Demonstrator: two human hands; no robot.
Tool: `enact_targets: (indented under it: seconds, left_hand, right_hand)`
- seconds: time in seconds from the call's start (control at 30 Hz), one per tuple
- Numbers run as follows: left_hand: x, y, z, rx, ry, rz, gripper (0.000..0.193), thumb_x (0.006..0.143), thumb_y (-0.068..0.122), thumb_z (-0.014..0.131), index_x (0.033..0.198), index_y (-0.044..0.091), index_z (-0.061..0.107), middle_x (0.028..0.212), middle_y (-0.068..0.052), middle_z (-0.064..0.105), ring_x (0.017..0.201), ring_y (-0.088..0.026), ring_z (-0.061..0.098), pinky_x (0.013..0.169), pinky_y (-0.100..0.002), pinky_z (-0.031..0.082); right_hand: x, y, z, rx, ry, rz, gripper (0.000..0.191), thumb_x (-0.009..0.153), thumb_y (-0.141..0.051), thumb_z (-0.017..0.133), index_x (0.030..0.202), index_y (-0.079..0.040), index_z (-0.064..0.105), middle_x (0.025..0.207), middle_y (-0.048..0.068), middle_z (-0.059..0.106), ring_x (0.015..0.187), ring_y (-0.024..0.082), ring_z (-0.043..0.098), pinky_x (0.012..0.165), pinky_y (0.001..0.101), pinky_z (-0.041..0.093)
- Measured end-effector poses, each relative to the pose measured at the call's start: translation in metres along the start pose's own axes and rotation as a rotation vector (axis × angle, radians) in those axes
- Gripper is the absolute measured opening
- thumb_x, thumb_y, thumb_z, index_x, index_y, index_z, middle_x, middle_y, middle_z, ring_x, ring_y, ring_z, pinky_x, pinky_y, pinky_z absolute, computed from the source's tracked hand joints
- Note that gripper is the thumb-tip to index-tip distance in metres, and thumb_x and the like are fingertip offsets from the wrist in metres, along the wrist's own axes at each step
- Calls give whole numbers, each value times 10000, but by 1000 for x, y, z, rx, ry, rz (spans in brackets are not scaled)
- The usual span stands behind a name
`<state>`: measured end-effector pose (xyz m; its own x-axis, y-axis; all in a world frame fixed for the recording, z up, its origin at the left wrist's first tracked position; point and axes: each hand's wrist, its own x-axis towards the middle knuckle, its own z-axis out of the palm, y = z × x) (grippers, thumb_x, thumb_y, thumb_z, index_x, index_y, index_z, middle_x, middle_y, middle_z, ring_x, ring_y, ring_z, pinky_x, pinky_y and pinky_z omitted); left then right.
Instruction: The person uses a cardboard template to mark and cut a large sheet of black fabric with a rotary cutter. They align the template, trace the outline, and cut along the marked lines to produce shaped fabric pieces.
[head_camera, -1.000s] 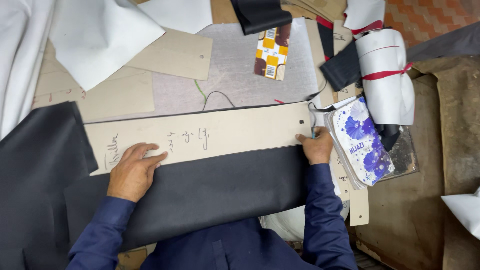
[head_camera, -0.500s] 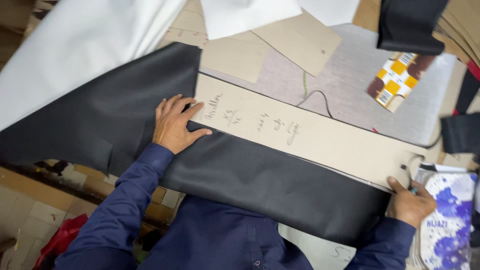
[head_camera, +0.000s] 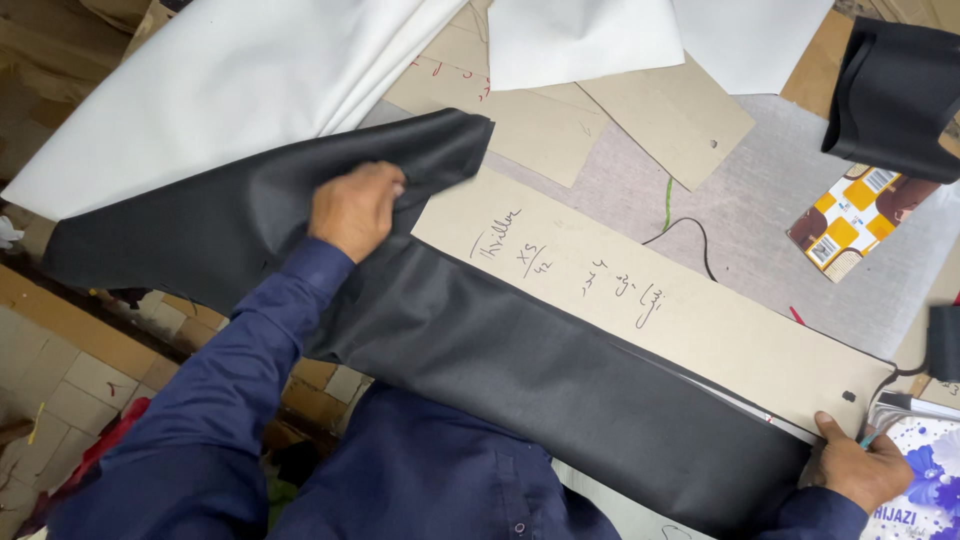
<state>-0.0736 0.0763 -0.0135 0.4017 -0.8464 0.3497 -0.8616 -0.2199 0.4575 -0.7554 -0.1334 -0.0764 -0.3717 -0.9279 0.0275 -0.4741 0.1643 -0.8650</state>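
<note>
A long black fabric (head_camera: 520, 370) lies across the table in front of me, with a long tan cardboard pattern (head_camera: 640, 290) bearing handwriting on top of it. My left hand (head_camera: 355, 208) grips the black fabric near the pattern's left end, bunching it up. My right hand (head_camera: 865, 468) presses down at the pattern's right end, at the fabric's edge, fingers closed against it. My dark blue sleeves reach to both hands.
White cloth (head_camera: 230, 90) is draped at the upper left. More cardboard patterns (head_camera: 660, 110) and white sheets (head_camera: 580, 40) lie at the back. Folded black fabric (head_camera: 895, 90) and a yellow-brown patterned card (head_camera: 850, 220) sit at right. A flower-printed packet (head_camera: 925, 490) lies beside my right hand.
My left hand has left the pattern's left end and moved up-left onto the black fabric, gripping it. The view has swung left. My right hand stays at the right end.
</note>
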Motion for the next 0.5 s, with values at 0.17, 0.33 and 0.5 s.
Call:
enact_targets:
  seconds: [0.17, 0.33, 0.5]
  left_hand:
    - [43, -46, -51, 170, 536, -269, 129, 917, 12, 675, 1027, 68, 637, 987, -98, 701, 913, -323, 699, 800, -427, 552]
    - [19, -11, -37, 354, 108, 673, 114, 844, 177, 680, 952, 211, 697, 979, 10, 649, 884, -209, 647, 772, -405, 502]
    - [23, -27, -12, 266, -173, 449, 417, 995, 315, 603, 1395, 206, 648, 1234, -24, 689, 1259, -233, 589, 1133, -511, 372]
  right_hand:
    - [-8, -20, 1, -584, 15, -232, 559, 756, -108, 990, 1166, 119, 686, 1072, 224, 704, 907, 317, 687, 799, 423, 555]
    - [-36, -42, 16, -815, 207, -405, 610, 634, -141, 1004, 1164, 5, 740, 1124, 245, 662, 996, 399, 672, 790, 458, 561]
    - [-37, -42, 22, -848, 8, -429, 488, 804, -140, 878, 1275, -104, 754, 1288, 223, 660, 1150, 371, 648, 994, 475, 555]
